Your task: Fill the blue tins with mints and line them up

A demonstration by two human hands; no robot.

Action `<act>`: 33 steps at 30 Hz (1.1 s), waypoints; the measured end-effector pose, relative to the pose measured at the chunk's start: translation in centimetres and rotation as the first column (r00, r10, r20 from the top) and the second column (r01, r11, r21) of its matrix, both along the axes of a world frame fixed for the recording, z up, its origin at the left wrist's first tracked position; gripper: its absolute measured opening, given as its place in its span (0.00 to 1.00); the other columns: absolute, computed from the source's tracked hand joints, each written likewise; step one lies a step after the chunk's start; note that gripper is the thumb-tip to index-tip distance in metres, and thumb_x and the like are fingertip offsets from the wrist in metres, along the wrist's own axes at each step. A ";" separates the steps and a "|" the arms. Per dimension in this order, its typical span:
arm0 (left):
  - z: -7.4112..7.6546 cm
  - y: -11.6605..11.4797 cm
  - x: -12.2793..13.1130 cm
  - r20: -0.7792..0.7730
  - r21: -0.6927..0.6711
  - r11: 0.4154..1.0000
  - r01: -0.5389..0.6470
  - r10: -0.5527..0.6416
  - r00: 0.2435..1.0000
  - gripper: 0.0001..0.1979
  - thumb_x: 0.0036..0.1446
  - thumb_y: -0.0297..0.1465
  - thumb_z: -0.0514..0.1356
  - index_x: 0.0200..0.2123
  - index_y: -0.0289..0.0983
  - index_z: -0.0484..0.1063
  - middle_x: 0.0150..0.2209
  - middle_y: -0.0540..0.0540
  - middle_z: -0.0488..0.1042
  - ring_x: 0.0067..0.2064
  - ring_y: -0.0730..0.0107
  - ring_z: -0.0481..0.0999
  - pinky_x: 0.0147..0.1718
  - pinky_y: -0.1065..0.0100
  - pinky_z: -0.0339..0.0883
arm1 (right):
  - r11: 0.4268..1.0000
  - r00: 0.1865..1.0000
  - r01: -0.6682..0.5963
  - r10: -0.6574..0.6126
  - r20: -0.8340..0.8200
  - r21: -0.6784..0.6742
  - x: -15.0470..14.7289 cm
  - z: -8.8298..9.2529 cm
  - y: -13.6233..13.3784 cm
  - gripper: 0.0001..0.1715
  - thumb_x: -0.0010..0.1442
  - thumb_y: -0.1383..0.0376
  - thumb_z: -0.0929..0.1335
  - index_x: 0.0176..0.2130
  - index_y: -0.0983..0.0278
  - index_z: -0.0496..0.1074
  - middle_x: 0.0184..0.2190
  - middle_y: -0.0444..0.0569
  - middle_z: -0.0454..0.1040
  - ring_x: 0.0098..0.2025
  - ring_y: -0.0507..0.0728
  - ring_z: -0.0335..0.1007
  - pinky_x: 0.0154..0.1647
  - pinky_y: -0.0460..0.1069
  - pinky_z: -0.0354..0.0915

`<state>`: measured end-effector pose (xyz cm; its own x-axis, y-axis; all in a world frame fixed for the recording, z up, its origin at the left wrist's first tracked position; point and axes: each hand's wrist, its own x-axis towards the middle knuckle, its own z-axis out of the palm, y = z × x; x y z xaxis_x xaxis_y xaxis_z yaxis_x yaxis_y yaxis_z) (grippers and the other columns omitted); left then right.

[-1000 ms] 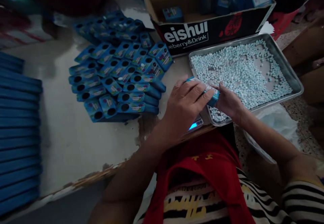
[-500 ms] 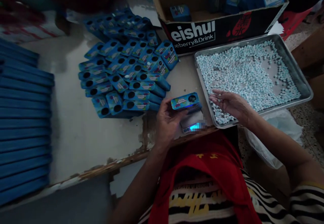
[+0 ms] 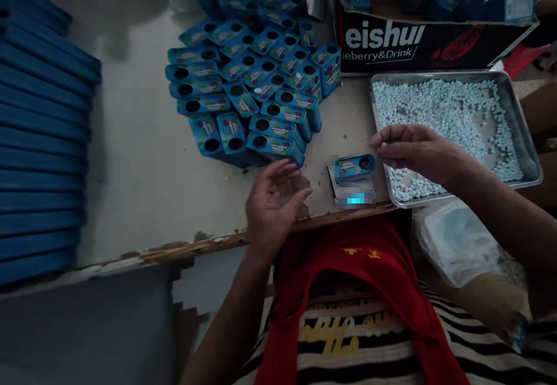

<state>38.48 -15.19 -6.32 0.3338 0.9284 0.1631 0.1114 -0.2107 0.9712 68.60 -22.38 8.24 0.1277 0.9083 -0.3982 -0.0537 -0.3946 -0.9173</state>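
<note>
A blue candy box (image 3: 355, 167) with a dark round hole in its top stands on a small digital scale (image 3: 348, 191), whose display glows blue. My left hand (image 3: 272, 202) is to the left of the scale, away from the box, with thumb and fingers apart. Something see-through shows beside its palm; I cannot make out what. My right hand (image 3: 420, 152) hovers over the near left part of a metal tray (image 3: 538, 170) of small pale blue and white candies (image 3: 418, 106). Its fingertips are pinched together near the box, and what they hold is too small to tell.
Several blue boxes with round holes (image 3: 261, 77) stand grouped on the white table (image 3: 143, 141). Long blue stacks (image 3: 39, 159) line the left side. Behind the tray is a black cardboard carton (image 3: 387, 48) holding blue boxes. A clear plastic bag (image 3: 456, 240) lies below the tray.
My left hand has let go of the box and moved left, leaving it on the scale. My right hand's fingers have drawn together, and it has shifted from the candies toward the box.
</note>
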 end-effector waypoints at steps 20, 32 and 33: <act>-1.1 0.4 -5.5 0.106 0.000 0.976 -0.218 0.217 0.970 0.43 0.51 0.48 0.84 0.63 0.43 0.71 0.58 0.39 0.82 0.60 0.48 0.87 0.70 0.39 0.79 | 0.984 0.991 0.131 -0.134 -0.012 -0.120 -0.8 1.3 0.0 0.11 0.61 0.68 0.85 0.44 0.66 0.88 0.35 0.49 0.86 0.31 0.48 0.76 0.32 0.41 0.72; -0.8 -0.6 -3.6 0.012 0.025 0.987 -0.159 0.159 0.987 0.30 0.58 0.43 0.79 0.59 0.40 0.77 0.56 0.41 0.84 0.59 0.53 0.87 0.68 0.46 0.82 | 0.997 0.963 0.052 -0.036 0.267 -0.054 -1.0 0.0 0.0 0.22 0.65 0.51 0.85 0.35 0.62 0.78 0.26 0.42 0.71 0.25 0.48 0.62 0.26 0.46 0.60; -0.7 -0.8 -3.4 -0.007 0.024 0.989 -0.146 0.146 0.989 0.28 0.59 0.41 0.78 0.58 0.39 0.78 0.55 0.41 0.84 0.60 0.53 0.87 0.69 0.47 0.82 | 0.998 0.960 0.042 -0.029 0.277 -0.041 -1.2 0.0 0.0 0.22 0.64 0.51 0.85 0.34 0.61 0.78 0.25 0.41 0.71 0.26 0.49 0.61 0.26 0.46 0.60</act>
